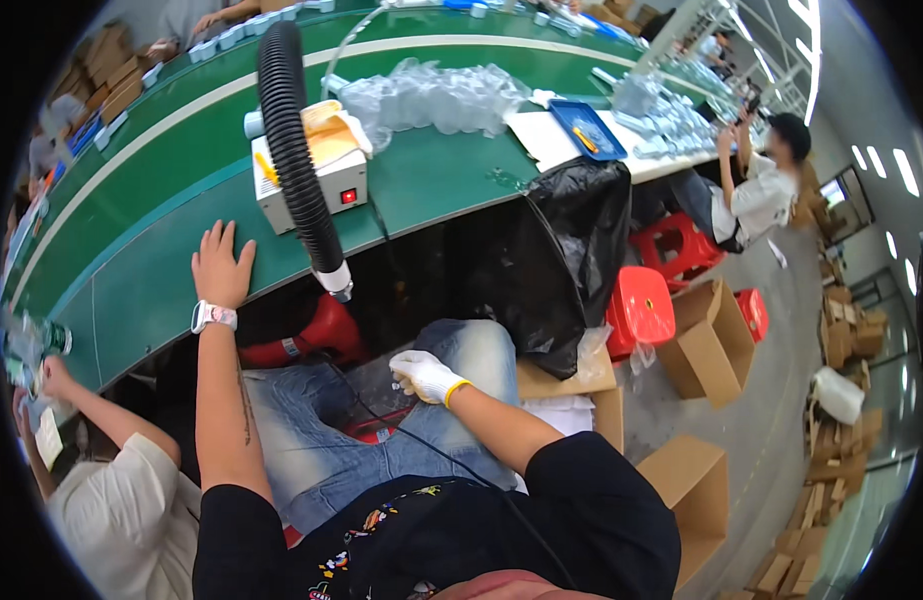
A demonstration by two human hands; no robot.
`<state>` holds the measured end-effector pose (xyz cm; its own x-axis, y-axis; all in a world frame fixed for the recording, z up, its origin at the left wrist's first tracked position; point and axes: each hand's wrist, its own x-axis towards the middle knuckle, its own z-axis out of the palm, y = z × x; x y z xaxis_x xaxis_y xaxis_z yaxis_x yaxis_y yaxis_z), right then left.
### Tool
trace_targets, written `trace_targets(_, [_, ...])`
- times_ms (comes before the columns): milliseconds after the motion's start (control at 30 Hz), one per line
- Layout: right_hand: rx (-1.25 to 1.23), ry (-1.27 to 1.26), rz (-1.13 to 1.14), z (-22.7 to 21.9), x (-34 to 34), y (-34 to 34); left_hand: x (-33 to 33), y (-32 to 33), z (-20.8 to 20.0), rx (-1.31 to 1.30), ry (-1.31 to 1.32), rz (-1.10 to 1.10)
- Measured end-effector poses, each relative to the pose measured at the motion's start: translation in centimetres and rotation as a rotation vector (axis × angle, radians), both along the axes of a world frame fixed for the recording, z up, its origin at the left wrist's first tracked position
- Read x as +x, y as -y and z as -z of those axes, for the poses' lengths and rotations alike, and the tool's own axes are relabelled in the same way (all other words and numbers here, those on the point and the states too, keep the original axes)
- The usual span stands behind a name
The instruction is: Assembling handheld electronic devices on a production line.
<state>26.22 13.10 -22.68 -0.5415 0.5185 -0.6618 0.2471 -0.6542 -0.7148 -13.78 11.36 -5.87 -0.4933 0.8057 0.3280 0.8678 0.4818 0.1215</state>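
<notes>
My left hand [223, 268] lies flat on the near edge of the green worktable [141, 275], fingers stretched out and holding nothing. A watch with a pale band [214, 317] is on that wrist. Over my jeans [381, 440] rests my right hand [423, 377], in a white knit glove with a yellow cuff. Its fingers are curled in, and whatever they may hold is hidden. Between the hands, a black ribbed hose [293, 140] hangs down to a metal-coloured nozzle [335, 281]. Behind it stands a white box-shaped device [316, 193] with a lit red switch.
Clear plastic pieces [431, 97] are heaped beyond the device. A blue tray [588, 130] holds a yellow-handled tool. To the right are a black plastic bag [586, 225], a red stool [641, 305] and open cartons [706, 340]. Another person [131, 500] sits close on the left.
</notes>
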Motion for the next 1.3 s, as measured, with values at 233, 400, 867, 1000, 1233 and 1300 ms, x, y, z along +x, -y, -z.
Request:
trace_targets(233, [-0.008,-0.042,0.017,0.0,0.4,0.3,0.9,-0.3,-1.0,0.04,0.095,-0.026])
trace_targets(400, [-0.052,-0.077,0.007,0.0,-0.2,0.2,0.2,0.1,-0.5,-0.01,0.077,-0.038])
trace_targets(867, [-0.138,-0.14,0.013,-0.3,-0.1,0.5,1.0,0.5,-1.3,-0.028,0.09,-0.062])
trace_targets(1000, [-0.125,-0.119,0.016,-0.2,-0.1,0.2,1.0,0.2,-1.4,-0.062,0.079,-0.049])
trace_targets(1233, [-0.136,-0.128,0.027,0.4,0.0,0.1,0.9,0.0,-1.5,-0.1,0.062,-0.065])
trace_targets(1300, [-0.137,-0.128,0.022,0.3,-0.1,0.2,1.0,0.2,-1.4,-0.065,0.077,-0.062])
